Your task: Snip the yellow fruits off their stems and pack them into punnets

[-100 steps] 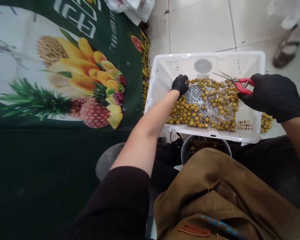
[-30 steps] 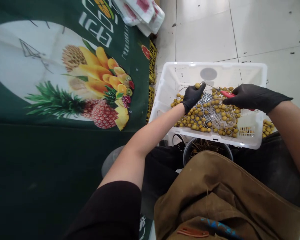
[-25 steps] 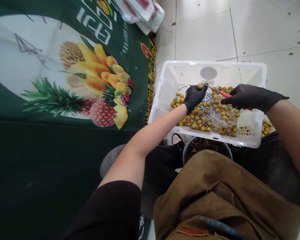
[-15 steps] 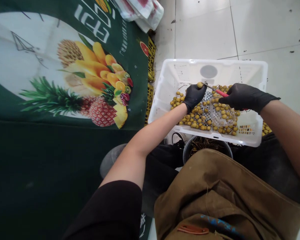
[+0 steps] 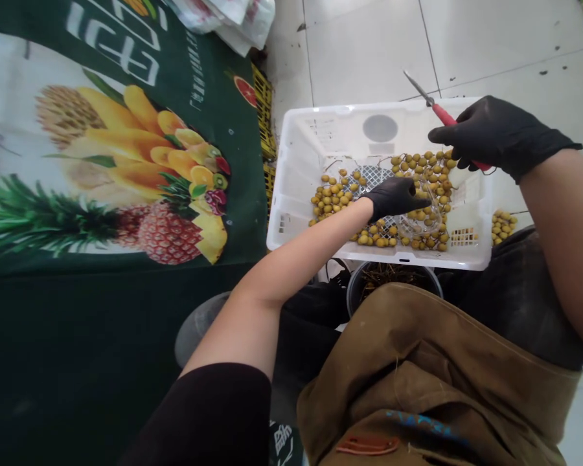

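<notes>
My gloved left hand (image 5: 393,197) is inside the white crate, over a clear plastic tub (image 5: 430,223). Its thumb and fingers are apart, and no fruit shows between them. Round yellow-brown longans (image 5: 333,194) lie about it on the crate's mesh bottom, some with short stems; others are in or behind the clear tub. Above the crate's far right corner, my gloved right hand (image 5: 495,136) is closed around the red handles of a pair of snips (image 5: 440,110). The metal blades point up and left, look closed and touch nothing.
The white crate (image 5: 330,252) sits before my knees, above a bucket (image 5: 350,291) of twigs. More longans (image 5: 502,225) lie beyond its right side. A green fruit-printed cloth (image 5: 126,310) hangs at left, with yellow crates (image 5: 262,97) and plastic bags (image 5: 223,19) beside it.
My left hand has moved right and down to the clear tub; the longan in its fingers no longer shows. My right hand has lifted the snips away, up and right. The view has shifted.
</notes>
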Demonstrator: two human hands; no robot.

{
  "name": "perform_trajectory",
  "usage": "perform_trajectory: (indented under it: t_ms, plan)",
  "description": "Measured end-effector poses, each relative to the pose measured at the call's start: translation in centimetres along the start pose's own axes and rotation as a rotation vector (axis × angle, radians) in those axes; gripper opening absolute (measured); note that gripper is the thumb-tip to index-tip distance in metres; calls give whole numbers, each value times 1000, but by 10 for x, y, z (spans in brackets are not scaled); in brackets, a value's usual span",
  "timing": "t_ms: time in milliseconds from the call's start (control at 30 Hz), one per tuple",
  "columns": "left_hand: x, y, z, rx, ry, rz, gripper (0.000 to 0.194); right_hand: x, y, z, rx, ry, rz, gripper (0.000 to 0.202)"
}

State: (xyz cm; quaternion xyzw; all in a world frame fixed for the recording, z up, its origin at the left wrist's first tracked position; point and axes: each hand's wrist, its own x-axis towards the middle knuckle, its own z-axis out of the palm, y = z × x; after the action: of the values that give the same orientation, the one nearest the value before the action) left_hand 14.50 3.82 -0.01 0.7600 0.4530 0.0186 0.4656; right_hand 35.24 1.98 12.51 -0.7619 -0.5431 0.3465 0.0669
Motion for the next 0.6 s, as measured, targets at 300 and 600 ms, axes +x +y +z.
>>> perform_trajectory:
  t_ms: [300, 600]
  plan:
    - [89, -47, -20, 242, 412, -135, 27, -3, 6, -15, -26, 77, 12, 29]
    - [137, -77, 7, 215, 263, -282, 65, -1, 5, -11, -40, 43, -82, 55]
